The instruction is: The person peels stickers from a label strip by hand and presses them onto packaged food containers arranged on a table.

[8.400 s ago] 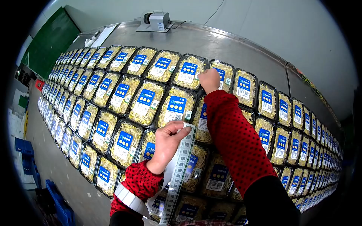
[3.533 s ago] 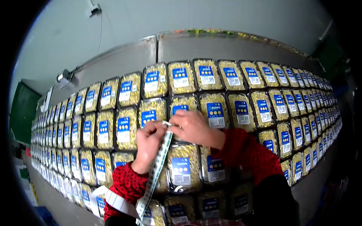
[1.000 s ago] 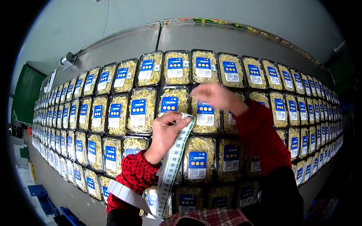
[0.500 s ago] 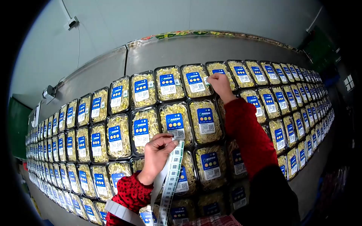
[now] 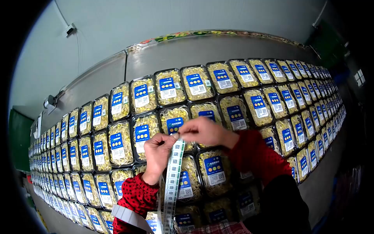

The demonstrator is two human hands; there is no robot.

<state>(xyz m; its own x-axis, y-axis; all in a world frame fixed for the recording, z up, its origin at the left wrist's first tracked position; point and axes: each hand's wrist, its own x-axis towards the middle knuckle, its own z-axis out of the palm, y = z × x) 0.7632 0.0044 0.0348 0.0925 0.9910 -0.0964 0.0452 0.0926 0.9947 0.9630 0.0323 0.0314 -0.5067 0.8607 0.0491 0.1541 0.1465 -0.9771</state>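
My left hand (image 5: 159, 154) pinches the upper end of a long strip of small printed labels (image 5: 173, 175) between thumb and fingers. The strip hangs down towards my body, with pale backing paper beside it. My right hand (image 5: 206, 132) is closed, its fingertips meeting my left thumb at the strip's top; whatever lies between them is too small and blurred to see. Beneath both hands are black trays of bean sprouts with blue-and-white labels. A tray in the back row (image 5: 197, 93) carries a small green-and-white sticker (image 5: 207, 83) at its right side.
Long rows of similar sprout trays (image 5: 257, 111) cover the metal table (image 5: 171, 56) to left and right. Some back-row trays left of centre bear small side stickers. A pale wall (image 5: 156, 15) stands behind. A loop of white label tape (image 5: 130, 216) lies around my left forearm.
My right hand has come back from the back-row tray to the top of the strip by my left hand. A small sticker now shows on that tray. The view has shifted slightly.
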